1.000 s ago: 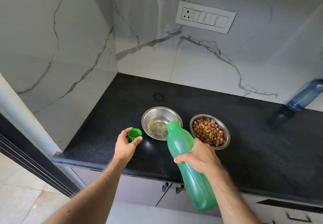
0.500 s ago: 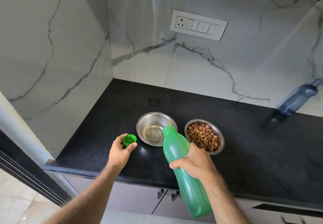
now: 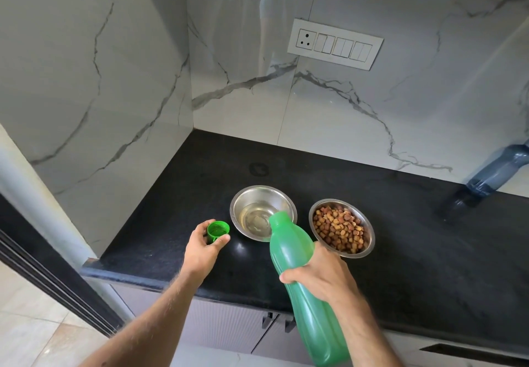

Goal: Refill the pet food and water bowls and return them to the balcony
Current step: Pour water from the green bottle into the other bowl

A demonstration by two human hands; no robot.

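Two steel bowls stand side by side on the black counter point(image 3: 429, 266). The left bowl point(image 3: 262, 212) has some water in it. The right bowl point(image 3: 341, 227) is full of brown kibble. My right hand point(image 3: 320, 275) grips a green plastic bottle point(image 3: 292, 249) round its middle, tilted so its open mouth hangs over the near rim of the water bowl. My left hand point(image 3: 201, 249) holds the bottle's green cap point(image 3: 218, 230) between thumb and fingers, just left of the water bowl.
A blue-grey bottle point(image 3: 492, 174) leans against the marble wall at the far right of the counter. A switch panel point(image 3: 335, 43) sits on the back wall. Cabinet doors with dark handles point(image 3: 277, 321) are below the counter edge. Tiled floor lies lower left.
The bottle stays tilted over the water bowl and more water has gathered in it. Both hands hold their places; my head has tipped so the view shifts slightly.
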